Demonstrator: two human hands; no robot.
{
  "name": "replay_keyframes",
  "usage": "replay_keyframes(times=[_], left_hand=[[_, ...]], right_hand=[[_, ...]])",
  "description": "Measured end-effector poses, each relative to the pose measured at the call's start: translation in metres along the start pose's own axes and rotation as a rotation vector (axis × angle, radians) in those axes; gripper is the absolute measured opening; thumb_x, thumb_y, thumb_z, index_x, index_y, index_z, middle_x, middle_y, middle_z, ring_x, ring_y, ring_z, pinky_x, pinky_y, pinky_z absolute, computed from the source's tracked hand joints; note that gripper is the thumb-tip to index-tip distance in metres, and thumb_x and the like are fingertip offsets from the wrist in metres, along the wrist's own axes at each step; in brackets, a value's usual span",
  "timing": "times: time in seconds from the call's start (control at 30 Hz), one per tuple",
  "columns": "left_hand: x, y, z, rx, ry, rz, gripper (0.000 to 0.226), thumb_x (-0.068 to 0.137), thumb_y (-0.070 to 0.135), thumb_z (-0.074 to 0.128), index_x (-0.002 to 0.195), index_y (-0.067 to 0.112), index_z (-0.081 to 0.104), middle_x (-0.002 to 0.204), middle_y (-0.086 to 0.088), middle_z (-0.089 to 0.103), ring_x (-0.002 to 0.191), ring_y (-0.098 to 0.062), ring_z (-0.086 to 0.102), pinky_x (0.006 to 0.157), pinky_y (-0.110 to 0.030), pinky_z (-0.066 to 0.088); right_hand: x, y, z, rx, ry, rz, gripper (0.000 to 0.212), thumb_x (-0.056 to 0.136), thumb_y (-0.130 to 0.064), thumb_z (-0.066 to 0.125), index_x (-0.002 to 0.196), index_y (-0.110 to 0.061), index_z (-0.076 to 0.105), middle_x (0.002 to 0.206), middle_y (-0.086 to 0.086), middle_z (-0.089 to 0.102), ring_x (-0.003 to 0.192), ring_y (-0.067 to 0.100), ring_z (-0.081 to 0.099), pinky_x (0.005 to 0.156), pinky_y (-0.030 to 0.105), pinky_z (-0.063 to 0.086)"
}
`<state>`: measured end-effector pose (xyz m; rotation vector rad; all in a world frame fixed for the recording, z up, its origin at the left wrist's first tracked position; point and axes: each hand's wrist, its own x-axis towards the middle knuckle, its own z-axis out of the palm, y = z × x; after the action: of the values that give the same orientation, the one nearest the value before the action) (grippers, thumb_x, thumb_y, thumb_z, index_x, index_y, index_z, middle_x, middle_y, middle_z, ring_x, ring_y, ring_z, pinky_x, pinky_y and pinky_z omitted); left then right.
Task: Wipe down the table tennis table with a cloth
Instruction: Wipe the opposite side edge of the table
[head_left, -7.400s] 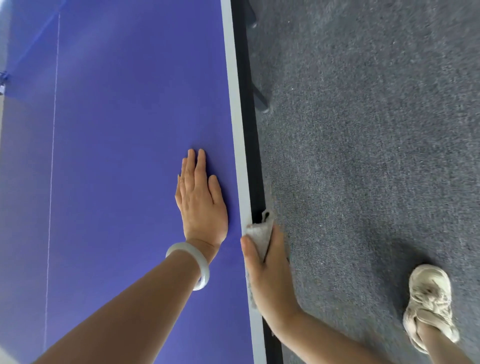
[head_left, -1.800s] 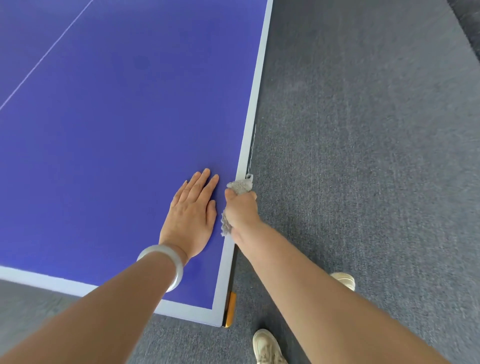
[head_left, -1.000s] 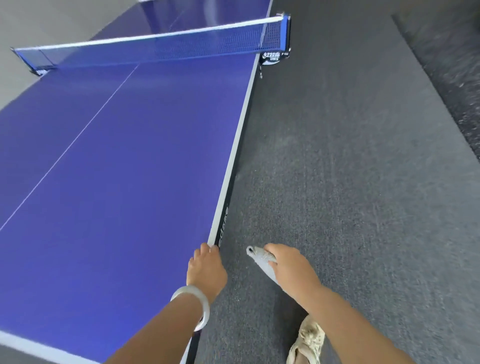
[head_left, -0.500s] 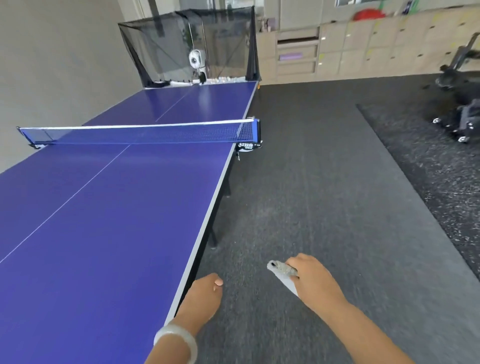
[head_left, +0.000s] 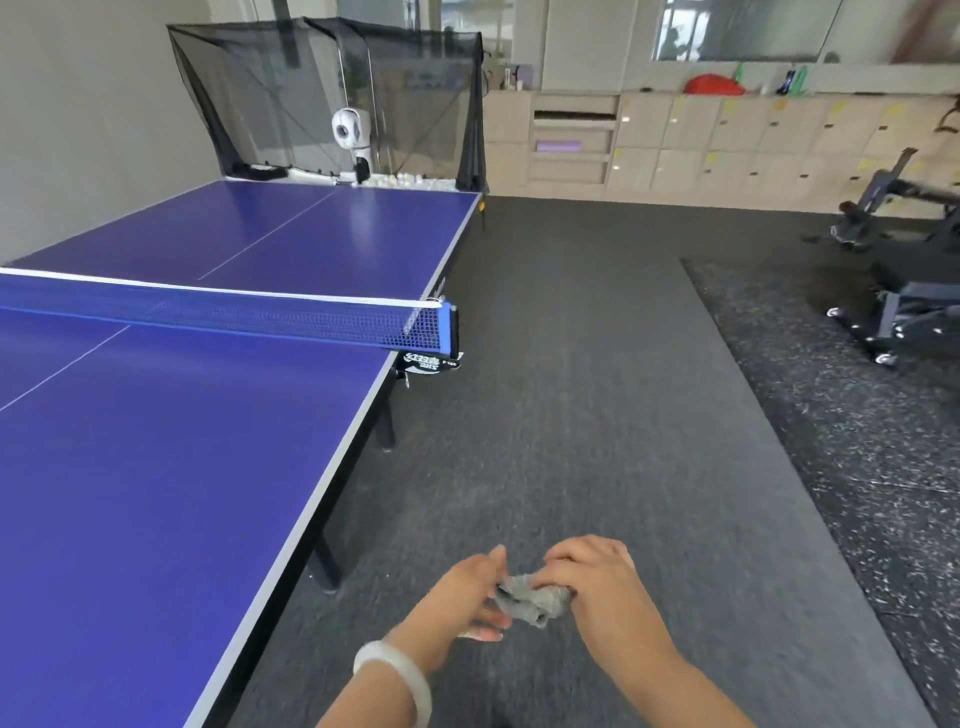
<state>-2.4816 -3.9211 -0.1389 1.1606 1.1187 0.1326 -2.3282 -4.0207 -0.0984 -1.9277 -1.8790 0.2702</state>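
Note:
The blue table tennis table (head_left: 171, 467) fills the left of the head view, its white-lined right edge running toward me. A small grey cloth (head_left: 530, 597) is bunched between both hands, over the carpet to the right of the table. My right hand (head_left: 597, 582) grips the cloth from the right. My left hand (head_left: 467, 597), with a pale bangle on the wrist, pinches its left end. Neither hand touches the table.
A blue net (head_left: 234, 317) crosses the table, with its clamp (head_left: 428, 361) sticking out at the right edge. A ball machine (head_left: 350, 135) in a black catch net stands at the far end. Grey carpet (head_left: 597, 389) lies to the right, with wheeled equipment (head_left: 904, 301) at far right and cabinets along the back wall.
My left hand has left the table edge and joined my right hand on the cloth. The view has lifted from the table corner toward the net and the room.

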Motion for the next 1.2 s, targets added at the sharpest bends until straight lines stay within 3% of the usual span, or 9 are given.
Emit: replay_keyframes(times=[0.1,0.27,0.43,0.67,0.8,0.9,1.03,1.13,1.2], left_hand=[[0.053,0.057,0.007,-0.295,-0.152,-0.046,0.033,0.1,0.035,0.054,0.112,0.005,0.063,0.099,-0.012,0.07,0.088,-0.024,0.069,0.078,-0.037,0.058],[0.137,0.139,0.011,-0.376,0.038,0.107,0.021,0.095,0.0,0.057,0.114,0.005,0.063,0.097,-0.009,0.071,0.082,-0.019,0.067,0.067,-0.028,0.055],[0.218,0.197,0.016,-0.336,0.191,0.183,0.028,0.093,-0.007,0.056,0.114,0.01,0.064,0.098,-0.007,0.071,0.084,-0.018,0.067,0.069,-0.028,0.056],[0.303,0.269,0.019,-0.317,0.347,0.29,0.039,0.09,-0.012,0.053,0.117,0.015,0.063,0.103,-0.006,0.074,0.092,-0.018,0.069,0.078,-0.03,0.054],[0.337,0.301,-0.001,-0.404,0.446,0.328,0.041,0.091,-0.015,0.048,0.116,0.011,0.067,0.105,-0.009,0.074,0.096,-0.024,0.07,0.078,-0.033,0.054],[0.355,0.322,-0.016,-0.562,0.482,0.352,0.04,0.092,-0.014,0.043,0.116,0.008,0.068,0.108,-0.015,0.072,0.092,-0.03,0.07,0.076,-0.037,0.056],[0.396,0.347,-0.059,-0.731,0.568,0.37,0.035,0.094,-0.012,0.044,0.115,0.005,0.066,0.108,-0.016,0.072,0.095,-0.028,0.07,0.074,-0.038,0.057],[0.425,0.366,-0.101,-0.769,0.612,0.355,0.039,0.089,-0.015,0.05,0.118,0.008,0.063,0.107,-0.013,0.072,0.096,-0.028,0.07,0.076,-0.04,0.057],[0.449,0.381,-0.134,-0.759,0.596,0.354,0.055,0.081,-0.022,0.053,0.122,0.014,0.06,0.112,-0.012,0.069,0.098,-0.025,0.069,0.078,-0.036,0.056]], right_hand=[[0.051,0.041,-0.015,-0.018,0.175,-0.092,0.036,0.064,-0.01,0.057,0.076,-0.037,0.078,0.088,-0.013,0.07,0.093,0.004,0.055,0.088,0.025,0.03],[0.127,0.122,-0.03,0.087,-0.021,0.116,0.052,0.088,-0.008,0.038,0.104,-0.041,0.076,0.127,-0.026,0.049,0.121,0.005,0.03,0.105,0.017,0.011],[0.22,0.196,-0.028,0.526,0.02,0.447,0.042,0.088,0.009,0.054,0.111,-0.026,0.063,0.117,-0.013,0.061,0.112,0.01,0.056,0.102,0.031,0.042],[0.367,0.266,-0.049,1.127,-0.34,0.635,0.04,0.1,-0.035,0.056,0.138,-0.031,0.046,0.135,-0.012,0.056,0.112,0.002,0.056,0.092,0.034,0.044],[0.44,0.292,-0.046,1.285,-0.483,0.703,0.056,0.097,-0.043,0.059,0.147,-0.026,0.041,0.138,-0.004,0.058,0.121,0.019,0.06,0.106,0.051,0.044],[0.489,0.305,-0.03,1.426,-0.615,0.805,0.055,0.093,-0.046,0.061,0.139,-0.016,0.054,0.128,0.006,0.067,0.117,0.027,0.064,0.088,0.048,0.054],[0.555,0.307,-0.004,1.705,-0.685,0.919,0.041,0.098,-0.03,0.058,0.132,-0.007,0.058,0.127,0.019,0.066,0.119,0.039,0.062,0.098,0.056,0.05],[0.609,0.299,0.011,1.676,-0.601,0.897,0.035,0.097,-0.016,0.058,0.129,-0.001,0.059,0.12,0.02,0.069,0.112,0.037,0.066,0.075,0.043,0.056],[0.655,0.294,0.019,1.612,-0.549,0.889,0.033,0.096,-0.01,0.06,0.126,0.004,0.059,0.117,0.023,0.069,0.11,0.038,0.067,0.079,0.045,0.055]])
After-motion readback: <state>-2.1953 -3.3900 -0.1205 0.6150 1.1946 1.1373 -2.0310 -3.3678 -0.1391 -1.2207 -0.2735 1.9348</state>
